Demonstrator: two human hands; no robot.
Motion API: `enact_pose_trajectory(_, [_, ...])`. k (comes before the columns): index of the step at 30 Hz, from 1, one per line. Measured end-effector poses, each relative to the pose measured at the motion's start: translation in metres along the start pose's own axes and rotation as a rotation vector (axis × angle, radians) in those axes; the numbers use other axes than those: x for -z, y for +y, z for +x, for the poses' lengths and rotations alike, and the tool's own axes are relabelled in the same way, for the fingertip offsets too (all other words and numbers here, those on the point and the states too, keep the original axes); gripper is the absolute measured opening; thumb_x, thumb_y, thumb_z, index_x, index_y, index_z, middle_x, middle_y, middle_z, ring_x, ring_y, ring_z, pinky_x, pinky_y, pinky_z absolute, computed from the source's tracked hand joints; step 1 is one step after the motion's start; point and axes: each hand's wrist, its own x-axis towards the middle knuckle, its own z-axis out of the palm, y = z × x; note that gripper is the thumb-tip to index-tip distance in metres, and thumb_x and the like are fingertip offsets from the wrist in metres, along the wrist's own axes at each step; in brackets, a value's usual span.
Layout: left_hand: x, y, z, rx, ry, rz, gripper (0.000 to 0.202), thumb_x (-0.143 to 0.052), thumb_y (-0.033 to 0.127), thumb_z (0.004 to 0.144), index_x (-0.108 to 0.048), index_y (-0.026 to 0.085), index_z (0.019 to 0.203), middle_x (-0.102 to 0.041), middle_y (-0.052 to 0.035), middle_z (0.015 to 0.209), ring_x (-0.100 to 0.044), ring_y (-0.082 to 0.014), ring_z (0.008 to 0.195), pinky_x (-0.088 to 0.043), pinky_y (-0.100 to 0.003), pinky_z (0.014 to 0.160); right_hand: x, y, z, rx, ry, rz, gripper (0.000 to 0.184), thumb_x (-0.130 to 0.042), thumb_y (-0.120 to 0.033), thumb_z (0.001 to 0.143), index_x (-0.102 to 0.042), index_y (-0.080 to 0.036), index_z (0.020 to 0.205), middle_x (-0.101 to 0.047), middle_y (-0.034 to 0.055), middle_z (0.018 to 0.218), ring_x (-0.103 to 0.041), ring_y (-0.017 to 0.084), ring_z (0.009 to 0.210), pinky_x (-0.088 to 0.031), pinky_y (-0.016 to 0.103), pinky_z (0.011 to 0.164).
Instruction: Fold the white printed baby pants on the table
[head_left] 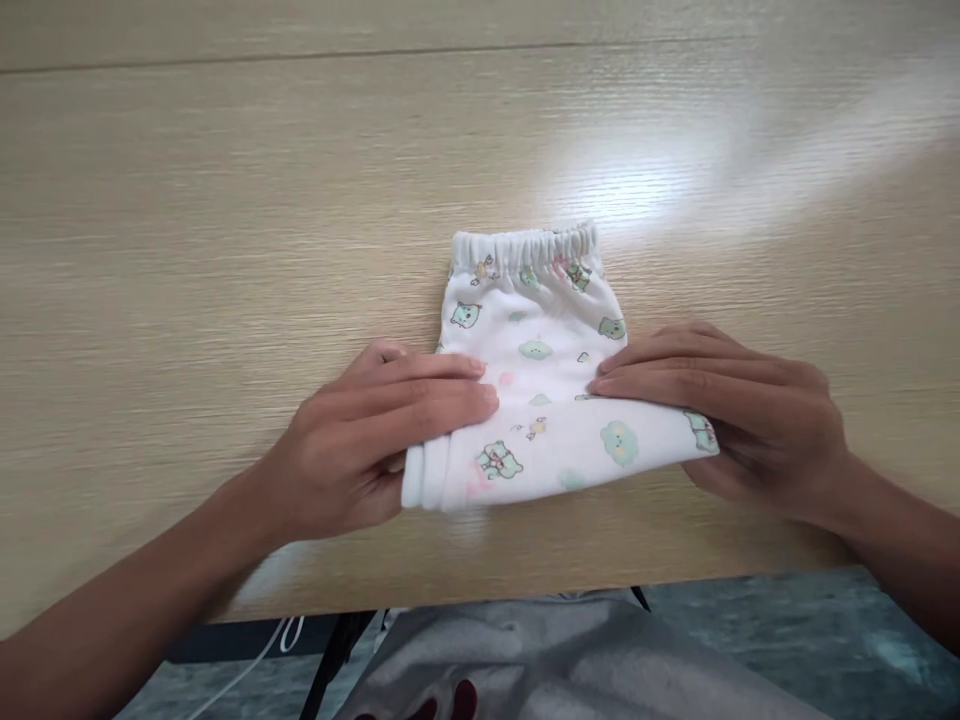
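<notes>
A small pair of white baby pants (532, 345), printed with green bears and clouds, lies on the table with its gathered elastic waistband at the far end. Its near part is folded across into a band, with the cuff at the left and the right end sticking out as a raised point. My left hand (360, 440) grips the fold beside the cuff, fingers together on top. On the opposite side, my right hand (735, 420) holds the fold's right part, its fingertips pressing on the cloth. Both thumbs are mostly hidden.
The light wooden table (225, 200) has a seam near its far side and a bright glare behind the pants. Its front edge runs just above my lap in grey clothing (540, 660). A white cable (255, 665) hangs below the edge at the left.
</notes>
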Motion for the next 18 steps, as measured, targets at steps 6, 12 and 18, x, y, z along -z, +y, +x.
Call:
enact_pose_trajectory(6, [-0.003, 0.001, 0.001, 0.131, 0.146, -0.196, 0.037, -0.070, 0.017, 0.089, -0.067, 0.027, 0.124, -0.069, -0.0039, 0.108, -0.063, -0.0215, 0.107, -0.056, -0.034, 0.086, 0.001, -0.006, 0.002, -0.104, 0.021, 0.043, 0.022, -0.050, -0.023, 0.100, -0.067, -0.028, 0.114, -0.070, 0.0029, 0.095, -0.067, 0.021, 0.086, -0.056, 0.033, 0.068])
enact_pose_trajectory(12, [-0.010, 0.003, 0.005, 0.180, 0.277, -0.162, 0.024, -0.072, 0.017, 0.087, -0.070, 0.017, 0.111, -0.065, -0.0050, 0.095, -0.059, -0.0131, 0.081, -0.040, -0.020, 0.049, -0.002, -0.010, 0.006, -0.194, 0.071, 0.076, 0.011, -0.053, -0.018, 0.098, -0.063, -0.020, 0.096, -0.059, -0.0009, 0.072, -0.054, 0.013, 0.062, -0.044, 0.027, 0.055])
enact_pose_trajectory(18, [-0.011, 0.007, 0.007, 0.253, 0.277, -0.112, 0.014, -0.070, 0.026, 0.090, -0.064, 0.019, 0.101, -0.060, -0.0010, 0.085, -0.053, -0.0094, 0.064, -0.032, -0.021, 0.043, -0.003, -0.011, 0.006, -0.231, 0.114, 0.075, 0.017, -0.047, -0.021, 0.103, -0.060, -0.019, 0.094, -0.055, -0.0019, 0.066, -0.048, 0.013, 0.055, -0.039, 0.026, 0.054])
